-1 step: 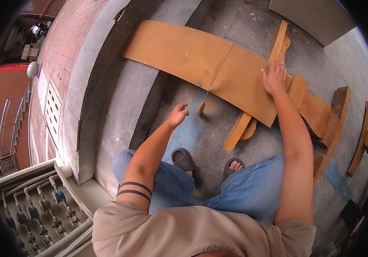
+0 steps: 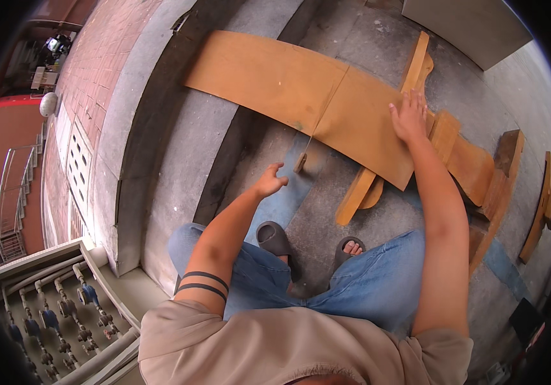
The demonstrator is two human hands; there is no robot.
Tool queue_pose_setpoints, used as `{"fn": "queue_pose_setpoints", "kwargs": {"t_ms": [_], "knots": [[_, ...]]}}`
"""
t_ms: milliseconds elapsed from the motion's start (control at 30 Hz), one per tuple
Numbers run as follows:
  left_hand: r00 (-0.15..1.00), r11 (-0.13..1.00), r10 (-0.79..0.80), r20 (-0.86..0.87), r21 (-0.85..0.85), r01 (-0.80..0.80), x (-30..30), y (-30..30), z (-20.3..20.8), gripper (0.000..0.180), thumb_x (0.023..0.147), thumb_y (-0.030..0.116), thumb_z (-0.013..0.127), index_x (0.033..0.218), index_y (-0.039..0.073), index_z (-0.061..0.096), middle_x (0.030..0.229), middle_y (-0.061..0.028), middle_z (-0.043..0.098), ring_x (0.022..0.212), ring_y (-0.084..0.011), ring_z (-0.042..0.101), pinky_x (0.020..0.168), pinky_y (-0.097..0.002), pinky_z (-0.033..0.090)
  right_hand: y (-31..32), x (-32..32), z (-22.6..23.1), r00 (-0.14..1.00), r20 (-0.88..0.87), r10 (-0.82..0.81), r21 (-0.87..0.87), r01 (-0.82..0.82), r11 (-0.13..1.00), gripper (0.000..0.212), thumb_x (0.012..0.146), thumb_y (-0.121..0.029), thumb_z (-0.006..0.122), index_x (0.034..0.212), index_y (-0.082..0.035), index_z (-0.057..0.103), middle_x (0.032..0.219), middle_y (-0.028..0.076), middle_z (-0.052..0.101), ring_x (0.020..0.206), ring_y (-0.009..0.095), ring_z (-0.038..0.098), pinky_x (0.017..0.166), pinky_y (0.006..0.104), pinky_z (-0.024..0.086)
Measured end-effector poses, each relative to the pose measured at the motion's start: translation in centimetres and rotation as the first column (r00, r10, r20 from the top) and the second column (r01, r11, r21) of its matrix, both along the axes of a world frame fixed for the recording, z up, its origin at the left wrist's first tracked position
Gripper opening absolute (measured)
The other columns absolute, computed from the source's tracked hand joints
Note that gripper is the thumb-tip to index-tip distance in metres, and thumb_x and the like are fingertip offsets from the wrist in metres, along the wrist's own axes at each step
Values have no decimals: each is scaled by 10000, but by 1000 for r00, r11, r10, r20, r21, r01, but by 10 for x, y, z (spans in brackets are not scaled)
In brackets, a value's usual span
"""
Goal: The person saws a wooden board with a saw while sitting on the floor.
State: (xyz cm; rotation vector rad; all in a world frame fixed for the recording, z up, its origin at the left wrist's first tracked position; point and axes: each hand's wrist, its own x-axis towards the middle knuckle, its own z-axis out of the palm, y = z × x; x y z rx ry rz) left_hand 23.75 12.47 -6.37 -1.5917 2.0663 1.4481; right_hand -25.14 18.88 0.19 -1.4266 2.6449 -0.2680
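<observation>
A long orange-brown wooden board [image 2: 262,74] slants across the middle, its left end resting on a concrete step. My right hand [image 2: 410,117] lies flat on the board's right part, fingers stretched out. A thin line crosses the board, and at its near end a small brown wooden handle [image 2: 300,163] sticks out past the edge. It looks like a handsaw seen edge-on; how deep the blade sits I cannot tell. My left hand [image 2: 270,180] hovers empty just left of that handle, thumb and fingers apart. Beneath the board's right end is a wooden support beam [image 2: 356,197].
More shaped wooden pieces [image 2: 471,170] lie to the right, with another wooden part [image 2: 537,212] beyond. Concrete steps [image 2: 189,147] rise on the left. A recess with pipes and valves [image 2: 64,314] is at lower left. A grey box-like block [image 2: 471,29] stands at the far right.
My left hand has shifted slightly right and nearer to me, and its fingers have spread a little. The right hand and the board have stayed in place.
</observation>
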Motion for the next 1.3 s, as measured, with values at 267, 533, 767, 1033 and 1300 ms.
{"fn": "queue_pose_setpoints", "kwargs": {"t_ms": [267,533,767,1033,1300], "knots": [[976,952,108,-190,-265,-156,-66,33,-46,473,937,369,750,1258,43,633,1234,-268,671,1133,-452,649,964,-491,518,22,54,-7,963,110,-245,-18,249,968,762,1056,-432,534,1646,-13,295,1741,203,218,1628,384,149,1320,545,129],[996,949,68,-50,-306,-80,-68,49,48,384,1035,409,643,1023,25,618,896,-273,706,936,-493,684,812,-532,526,38,98,-34,903,71,-424,-99,429,898,745,1053,-406,526,1647,-21,295,1743,202,197,1629,381,138,1320,557,99],[975,948,93,-200,-281,-148,-71,59,87,341,1053,369,652,1119,42,582,831,-263,697,835,-483,703,716,-500,540,34,110,-29,900,12,-436,-124,434,892,724,1038,-424,524,1624,-32,358,1732,166,263,1624,349,180,1314,590,72],[989,948,96,-115,-291,-126,-79,39,130,346,1039,355,675,1038,14,619,792,-240,683,751,-437,679,702,-484,522,38,105,-31,900,34,-435,-128,436,891,723,1020,-403,538,1612,-20,379,1728,171,272,1620,352,192,1313,600,66],[983,944,172,-63,-273,-183,-75,54,167,319,1025,316,688,989,3,644,752,-210,661,693,-334,658,692,-450,516,38,104,-30,895,58,-443,-108,447,888,720,1030,-381,515,1621,-1,354,1741,169,244,1626,345,174,1315,598,53]]}}
